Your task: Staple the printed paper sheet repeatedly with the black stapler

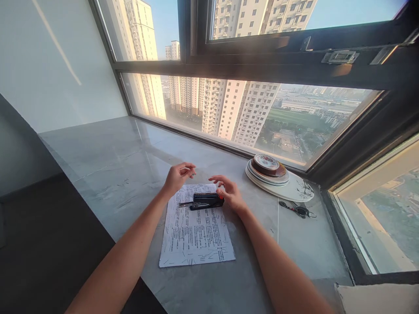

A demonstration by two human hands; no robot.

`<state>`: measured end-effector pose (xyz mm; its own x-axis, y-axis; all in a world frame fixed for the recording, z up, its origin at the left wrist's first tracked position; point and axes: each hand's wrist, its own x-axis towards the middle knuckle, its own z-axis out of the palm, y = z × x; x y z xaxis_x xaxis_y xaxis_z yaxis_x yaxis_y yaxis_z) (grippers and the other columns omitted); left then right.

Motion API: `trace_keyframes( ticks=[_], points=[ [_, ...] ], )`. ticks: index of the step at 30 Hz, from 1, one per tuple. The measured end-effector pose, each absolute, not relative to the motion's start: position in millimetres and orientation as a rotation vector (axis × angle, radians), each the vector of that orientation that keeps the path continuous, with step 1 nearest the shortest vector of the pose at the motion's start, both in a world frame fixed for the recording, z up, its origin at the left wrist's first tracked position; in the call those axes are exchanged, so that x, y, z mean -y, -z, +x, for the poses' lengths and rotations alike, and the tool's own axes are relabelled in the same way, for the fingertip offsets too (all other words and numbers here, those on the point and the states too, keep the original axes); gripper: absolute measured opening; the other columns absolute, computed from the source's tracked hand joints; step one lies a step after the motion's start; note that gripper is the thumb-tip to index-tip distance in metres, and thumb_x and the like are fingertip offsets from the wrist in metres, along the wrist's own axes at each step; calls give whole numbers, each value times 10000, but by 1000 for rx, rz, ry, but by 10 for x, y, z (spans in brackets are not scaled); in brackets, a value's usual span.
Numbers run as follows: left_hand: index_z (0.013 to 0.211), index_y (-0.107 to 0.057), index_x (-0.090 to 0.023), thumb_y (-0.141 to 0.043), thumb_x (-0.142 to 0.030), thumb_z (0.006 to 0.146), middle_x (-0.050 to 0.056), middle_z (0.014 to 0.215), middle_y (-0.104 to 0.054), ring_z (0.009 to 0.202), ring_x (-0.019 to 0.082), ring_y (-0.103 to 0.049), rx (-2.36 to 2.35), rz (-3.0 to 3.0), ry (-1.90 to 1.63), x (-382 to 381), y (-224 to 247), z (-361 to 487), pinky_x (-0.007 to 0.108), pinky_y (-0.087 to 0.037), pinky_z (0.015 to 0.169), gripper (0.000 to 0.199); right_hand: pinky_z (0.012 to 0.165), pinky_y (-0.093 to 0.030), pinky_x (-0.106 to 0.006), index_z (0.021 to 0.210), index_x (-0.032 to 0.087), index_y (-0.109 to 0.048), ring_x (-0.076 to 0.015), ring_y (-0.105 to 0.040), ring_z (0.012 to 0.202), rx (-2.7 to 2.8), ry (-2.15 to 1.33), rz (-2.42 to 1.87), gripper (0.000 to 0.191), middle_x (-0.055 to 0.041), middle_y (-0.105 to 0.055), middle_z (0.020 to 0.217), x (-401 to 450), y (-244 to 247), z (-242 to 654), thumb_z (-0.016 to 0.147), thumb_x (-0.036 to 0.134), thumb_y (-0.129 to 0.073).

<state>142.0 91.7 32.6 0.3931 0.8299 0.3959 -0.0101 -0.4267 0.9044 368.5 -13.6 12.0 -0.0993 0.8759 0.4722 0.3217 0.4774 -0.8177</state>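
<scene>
A black stapler (207, 201) lies on a printed sheet of paper (196, 235). A narrow metal part sticks out of its left end, and a red piece shows at its right end. Just beyond the stapler, my left hand (179, 176) is raised with its fingers pinched together. Something tiny and pale seems to be at the fingertips, too small to name. My right hand (229, 194) is beside the stapler's red end, fingers curved and apart, holding nothing visible. Whether it touches the stapler I cannot tell. Short dark strokes are scattered along the paper's edges.
The grey stone-look ledge (108, 170) runs beneath a dark-framed window (242, 72). Stacked plates (266, 174) stand at the right, with a dark tangled item (299, 210) in front of them. The ledge drops off at its left edge. A few tiny dark bits (126, 180) lie left of my hands.
</scene>
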Motion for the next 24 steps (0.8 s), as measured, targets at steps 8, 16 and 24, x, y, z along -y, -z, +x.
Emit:
trace_keyframes(
  ticks=[8, 16, 24],
  points=[
    [1076, -733, -126, -781, -470, 783, 48, 812, -692, 833, 211, -722, -688, 1391, -1205, -990, -34, 1537, 456, -602, 894, 454, 762, -481, -323, 993, 205, -763, -212, -629, 810, 1871, -820, -1044, 375, -50, -717, 900, 149, -76, 3637, 733, 471, -810],
    [912, -743, -163, -781, -500, 767, 58, 882, -716, 860, 225, -728, -685, 1491, -1232, -1013, -23, 1523, 369, -591, 821, 369, 718, -489, -320, 998, 166, -763, -220, -637, 796, 1391, -666, -1209, 416, -68, -720, 896, 73, 33, 3727, 716, 468, -814],
    [911, -770, -155, -827, -464, 711, 85, 843, -760, 772, 214, -708, -711, 1679, -1139, -1007, -62, 1442, 324, -579, 682, 372, 718, -498, -322, 978, 160, -759, -232, -663, 788, 1322, -691, -1316, 399, -57, -748, 873, 88, -26, 3713, 710, 455, -776]
  ],
)
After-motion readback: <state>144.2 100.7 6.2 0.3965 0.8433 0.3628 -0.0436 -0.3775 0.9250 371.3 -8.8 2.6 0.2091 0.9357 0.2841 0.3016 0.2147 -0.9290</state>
